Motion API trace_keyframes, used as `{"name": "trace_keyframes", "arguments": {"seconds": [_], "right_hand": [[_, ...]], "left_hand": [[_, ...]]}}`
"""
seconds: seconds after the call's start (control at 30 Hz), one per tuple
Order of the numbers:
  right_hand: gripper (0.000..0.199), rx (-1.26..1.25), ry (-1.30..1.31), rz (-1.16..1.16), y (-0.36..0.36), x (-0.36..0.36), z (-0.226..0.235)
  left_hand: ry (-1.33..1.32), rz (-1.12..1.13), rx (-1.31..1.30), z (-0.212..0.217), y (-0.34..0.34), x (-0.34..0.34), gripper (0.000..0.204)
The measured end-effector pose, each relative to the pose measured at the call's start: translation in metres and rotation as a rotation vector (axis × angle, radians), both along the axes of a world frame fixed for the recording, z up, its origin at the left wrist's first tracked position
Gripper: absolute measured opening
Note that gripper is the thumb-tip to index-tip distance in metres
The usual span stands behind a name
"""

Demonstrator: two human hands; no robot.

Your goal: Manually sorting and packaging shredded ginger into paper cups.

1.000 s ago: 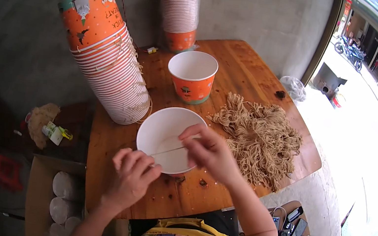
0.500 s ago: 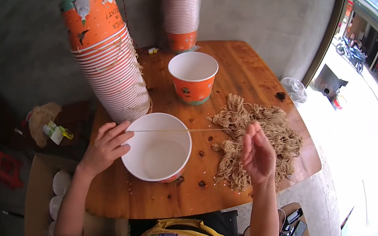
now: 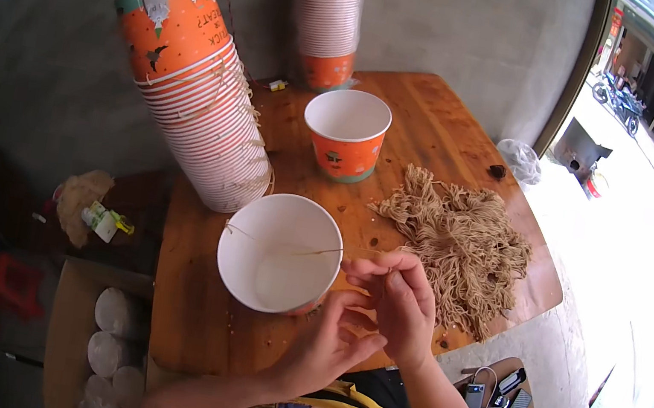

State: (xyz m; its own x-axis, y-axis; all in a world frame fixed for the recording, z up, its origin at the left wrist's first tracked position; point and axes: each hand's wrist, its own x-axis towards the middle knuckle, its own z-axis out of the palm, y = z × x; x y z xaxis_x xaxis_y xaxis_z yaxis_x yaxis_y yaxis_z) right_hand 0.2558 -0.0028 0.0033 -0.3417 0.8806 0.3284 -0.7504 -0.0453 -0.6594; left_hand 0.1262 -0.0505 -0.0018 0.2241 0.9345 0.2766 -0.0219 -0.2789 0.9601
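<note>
Toward the near edge of the table [image 3: 210, 331], at the orange bucket [image 3: 252, 265], the loosely curled left hand [image 3: 325, 344] has left the left rim for the right hand [image 3: 405, 314] (pinching, apparently, the cord [image 3: 321, 252]) by the opposite rim, where work now seems centred

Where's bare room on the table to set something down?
Far right of the table: bare between rear bucket, strand pile and back edge. Near left: mostly bare between stack, front bucket and left edge. Crowded: right of the front bucket, with left hand and right hand close together beside the strand pile.
</note>
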Motion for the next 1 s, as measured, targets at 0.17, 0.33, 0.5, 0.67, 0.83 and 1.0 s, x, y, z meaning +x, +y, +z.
{"name": "trace_keyframes", "arguments": {"seconds": [0.17, 0.33, 0.5, 0.67, 0.83, 1.0], "right_hand": [[0.023, 0.100, -0.215, -0.253, -0.006, -0.002, -0.004], [0.025, 0.152, -0.439, -0.320, 0.007, 0.010, -0.011], [0.025, -0.002, -0.398, -0.191, 0.013, 0.018, -0.022], [0.024, -0.102, -0.131, -0.124, 0.005, 0.012, -0.019], [0.024, -0.200, 0.031, -0.106, 0.002, 0.012, -0.012], [0.024, -0.229, 0.019, -0.089, 0.005, 0.014, -0.011]], "left_hand": [[0.116, 0.004, -0.085, -0.010, 0.003, 0.008, 0.023], [0.345, 0.011, -0.133, 0.010, 0.007, -0.008, 0.009], [0.441, -0.039, -0.075, 0.019, 0.006, -0.014, 0.016], [0.339, 0.253, 0.275, -0.007, 0.010, 0.011, 0.032], [-0.119, 0.136, -0.150, -0.018, 0.008, 0.021, 0.027], [0.154, 0.020, -0.305, -0.003, 0.011, 0.003, 0.006]]}}
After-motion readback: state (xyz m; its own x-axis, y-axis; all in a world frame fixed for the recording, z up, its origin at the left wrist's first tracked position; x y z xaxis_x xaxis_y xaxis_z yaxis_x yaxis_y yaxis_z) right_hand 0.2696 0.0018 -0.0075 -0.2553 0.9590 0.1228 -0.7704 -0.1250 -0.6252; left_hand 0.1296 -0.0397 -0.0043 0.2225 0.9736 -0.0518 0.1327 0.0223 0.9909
